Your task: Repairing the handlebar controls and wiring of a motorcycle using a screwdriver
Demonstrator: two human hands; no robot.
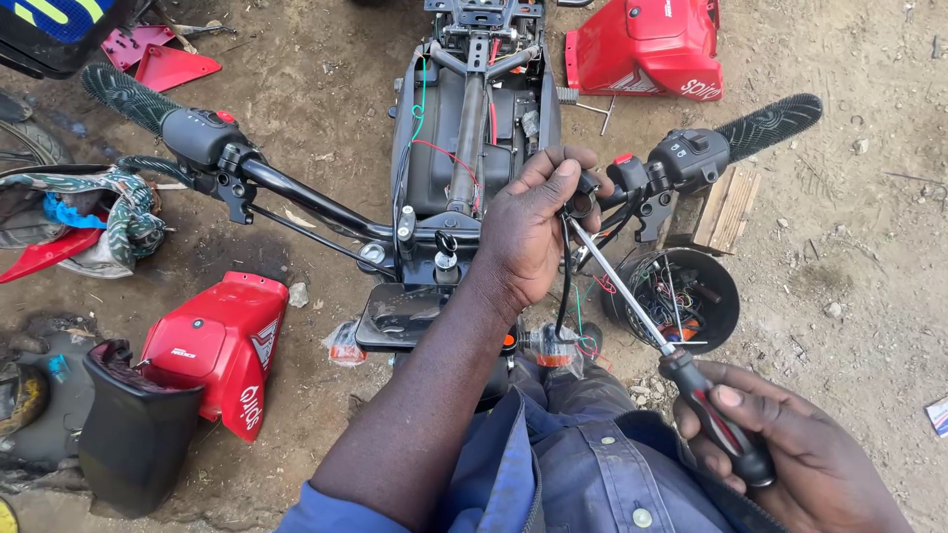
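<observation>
the left hand [528,232] clenches on the black handlebar [316,202] just inside the right switch cluster [686,158]. the right hand [780,444] grips a screwdriver [657,341] by its dark handle, tip up at the bar beside the left fingers. loose wires [578,316] hang beneath. around lie red fairing panels [222,341] — another [647,44] up top — a headlight shell [676,296] full of wiring, a wood block [726,207].

Long screwdriver [657,341], red-black handle, slanted, tip at black handlebar [316,202] clamp
</observation>
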